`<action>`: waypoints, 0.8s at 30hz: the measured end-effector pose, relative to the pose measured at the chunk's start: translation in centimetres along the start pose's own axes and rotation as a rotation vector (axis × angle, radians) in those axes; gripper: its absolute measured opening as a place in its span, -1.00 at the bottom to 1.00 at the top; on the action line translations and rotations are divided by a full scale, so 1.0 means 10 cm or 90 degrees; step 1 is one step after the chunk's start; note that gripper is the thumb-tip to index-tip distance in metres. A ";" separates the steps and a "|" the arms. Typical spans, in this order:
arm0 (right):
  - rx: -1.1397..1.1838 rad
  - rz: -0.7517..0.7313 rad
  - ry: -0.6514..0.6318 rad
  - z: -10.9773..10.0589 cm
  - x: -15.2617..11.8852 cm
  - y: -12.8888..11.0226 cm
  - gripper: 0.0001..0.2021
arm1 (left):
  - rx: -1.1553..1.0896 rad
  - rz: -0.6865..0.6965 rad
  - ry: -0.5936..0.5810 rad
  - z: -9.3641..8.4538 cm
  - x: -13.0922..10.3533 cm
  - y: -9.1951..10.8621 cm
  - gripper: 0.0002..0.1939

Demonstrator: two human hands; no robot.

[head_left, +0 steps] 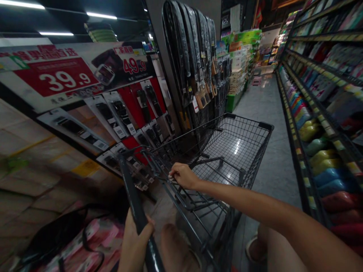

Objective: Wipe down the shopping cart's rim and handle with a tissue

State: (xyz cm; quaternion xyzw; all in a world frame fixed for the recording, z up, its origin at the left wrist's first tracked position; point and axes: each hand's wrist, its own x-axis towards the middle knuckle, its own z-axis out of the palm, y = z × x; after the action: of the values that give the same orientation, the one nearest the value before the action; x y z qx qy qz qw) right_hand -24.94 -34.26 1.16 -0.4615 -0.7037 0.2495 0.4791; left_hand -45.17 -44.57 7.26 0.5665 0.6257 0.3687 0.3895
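A wire shopping cart (235,139) stands in front of me, angled to the right, with its basket bare inside. My left hand (136,234) is wrapped round the cart's dark push handle (132,196) at the lower centre. Farther forward, my right hand (183,175) is closed at the cart's near left part, above the folding frame. Its fingers are curled, and a small pale bit shows at the fingertips, too small to name. My right forearm stretches across the cart's near end.
Belts in packaging (119,113) hang at the left under a price sign (65,75). More long belts (190,49) hang on the pillar. Shelves of folded textiles (326,158) line the right side. Stacked boxes (241,60) stand farther along the aisle. A pink bag (93,241) lies at lower left.
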 end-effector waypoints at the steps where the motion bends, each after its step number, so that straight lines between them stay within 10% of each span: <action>1: -0.004 0.008 -0.005 0.01 0.05 0.03 -0.86 | -0.001 0.000 -0.018 0.00 0.01 -0.02 -0.69; 10: -0.044 0.138 -0.047 -0.06 0.05 0.12 -0.81 | -0.002 0.016 -0.038 0.01 0.14 -0.05 -0.64; 18: -0.022 0.224 -0.097 -0.33 -0.49 -0.10 -0.81 | 0.152 0.145 0.138 0.01 0.26 -0.07 -0.41; 24: 0.018 0.209 -0.095 -0.49 -0.79 -0.41 -0.90 | 0.525 0.538 0.105 -0.06 0.46 0.17 -0.45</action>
State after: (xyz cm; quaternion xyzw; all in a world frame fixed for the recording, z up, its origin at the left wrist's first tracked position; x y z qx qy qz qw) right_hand -21.28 -43.59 2.90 -0.5435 -0.6489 0.3679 0.3849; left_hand -45.25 -39.88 8.79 0.8405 0.4654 0.2612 -0.0928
